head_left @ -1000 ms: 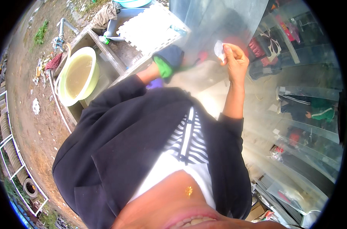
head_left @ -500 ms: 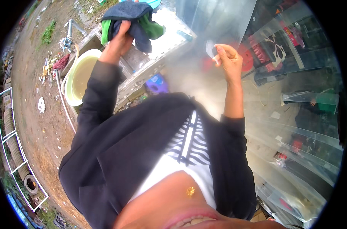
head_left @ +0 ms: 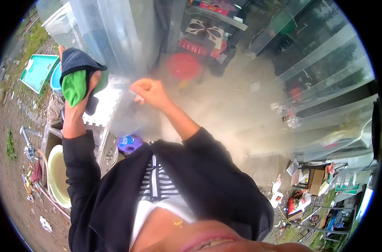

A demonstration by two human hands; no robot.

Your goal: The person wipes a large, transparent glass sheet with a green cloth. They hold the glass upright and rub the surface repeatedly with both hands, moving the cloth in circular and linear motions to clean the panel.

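My left hand (head_left: pixel 75 113) is raised at the left and grips a bunched cloth (head_left: pixel 75 73), dark blue outside and bright green inside. My right hand (head_left: pixel 149 91) is curled closed at the centre, pressed against a clear plastic sheet (head_left: pixel 115 38) that hangs in front of me. A small white piece (head_left: pixel 137 99) shows under its fingers. Both black sleeves run down to my body at the bottom of the view.
A pale yellow basin (head_left: pixel 56 178) sits low at the left beside a metal tap pipe (head_left: pixel 27 140). A white foam mat (head_left: pixel 102 107), a purple object (head_left: pixel 130 143) and a teal tray (head_left: pixel 36 72) are nearby. A red basin (head_left: pixel 184 66) shows behind the plastic. Boxes and litter (head_left: pixel 310 180) lie at the lower right.
My left hand has lifted the cloth from beside my body up to the sheet. My right hand has closed into a fist, and the view has swung to the right.
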